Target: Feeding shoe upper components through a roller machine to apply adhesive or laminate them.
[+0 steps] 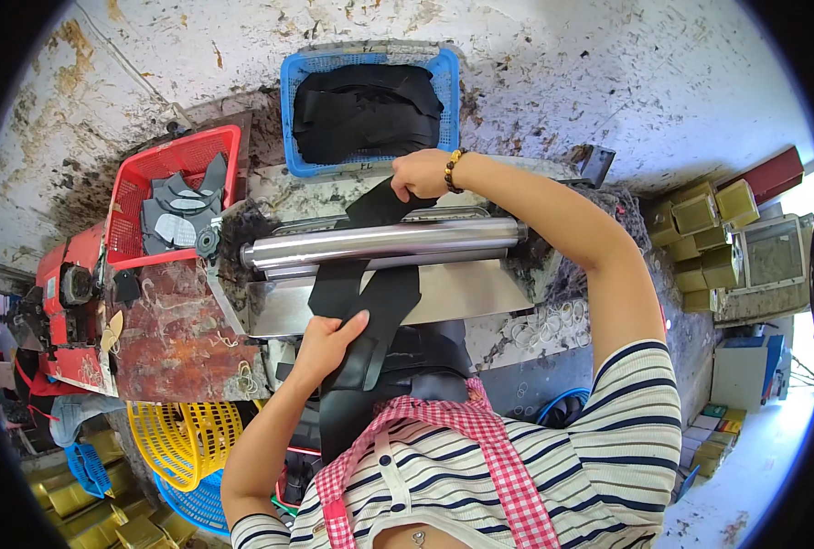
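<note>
Metal rollers (380,242) lie across the middle of a machine, with a sloping metal plate (471,288) on the near side. Beyond the rollers, my right hand (418,176) is closed on a flat black piece (378,207) of sheet material. Several black strips (392,300) lie over the near plate, their far ends at the rollers. My left hand (326,346) grips the near part of these strips, thumb on top. More dark pieces (433,346) rest near my lap. Whether the far piece joins the near strips is hidden by the rollers.
A blue basket (289,114) of black pieces stands behind the machine. Left of it, a red basket (233,160) holds grey cut pieces. Yellow basket (165,453) and blue basket (192,508) sit low on the left. Boxes (700,215) are stacked at right.
</note>
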`<state>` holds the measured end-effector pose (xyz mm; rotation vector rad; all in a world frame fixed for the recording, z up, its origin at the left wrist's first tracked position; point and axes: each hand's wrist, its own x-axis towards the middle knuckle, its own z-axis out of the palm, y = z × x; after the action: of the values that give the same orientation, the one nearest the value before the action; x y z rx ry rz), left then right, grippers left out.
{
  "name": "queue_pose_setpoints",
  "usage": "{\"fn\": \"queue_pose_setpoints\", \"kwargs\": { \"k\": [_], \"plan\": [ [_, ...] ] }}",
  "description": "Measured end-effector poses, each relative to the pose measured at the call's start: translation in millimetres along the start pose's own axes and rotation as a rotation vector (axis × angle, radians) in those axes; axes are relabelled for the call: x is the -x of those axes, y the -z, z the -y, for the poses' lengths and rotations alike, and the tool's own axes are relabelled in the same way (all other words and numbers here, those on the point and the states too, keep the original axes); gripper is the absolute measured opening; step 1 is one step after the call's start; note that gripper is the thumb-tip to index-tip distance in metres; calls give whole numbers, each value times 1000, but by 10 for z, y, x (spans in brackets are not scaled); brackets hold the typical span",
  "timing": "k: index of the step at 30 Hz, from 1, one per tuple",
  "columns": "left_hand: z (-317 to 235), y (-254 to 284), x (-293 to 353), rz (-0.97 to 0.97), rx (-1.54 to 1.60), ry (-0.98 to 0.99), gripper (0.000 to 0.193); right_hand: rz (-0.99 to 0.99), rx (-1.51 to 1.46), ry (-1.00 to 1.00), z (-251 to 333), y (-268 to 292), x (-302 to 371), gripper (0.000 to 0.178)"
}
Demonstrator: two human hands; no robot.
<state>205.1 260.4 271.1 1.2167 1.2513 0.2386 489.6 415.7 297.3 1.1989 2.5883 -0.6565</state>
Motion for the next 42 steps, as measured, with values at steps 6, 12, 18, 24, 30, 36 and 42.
{"fn": "queue_pose_setpoints", "kwargs": {
  "k": [6, 12, 18, 24, 30, 36, 42],
  "plan": [
    [-126, 169, -8, 212, 189, 50, 44, -2, 99, -132, 1, -173, 33, 21],
    [-117, 205, 57, 113, 159, 108, 40, 10, 144, -131, 184, -106, -34, 31],
    [109, 275, 282, 350, -185, -267, 36, 101, 96, -117, -16, -272, -219, 53],
    [217, 184, 371, 286, -196, -190, 31, -116, -6, 94, -82, 183, -228, 30],
    [12, -18, 530, 174, -583, -586, 19, -98, 11, -62, 89, 501, -88, 21],
    [232, 276, 538, 160, -234, -125, 23, -125, 208, -13, 87, 326, 3, 54],
    [151, 196, 403, 76, 196, 98, 26, -49, 285, 1, -131, -142, 96, 26]
  ]
}}
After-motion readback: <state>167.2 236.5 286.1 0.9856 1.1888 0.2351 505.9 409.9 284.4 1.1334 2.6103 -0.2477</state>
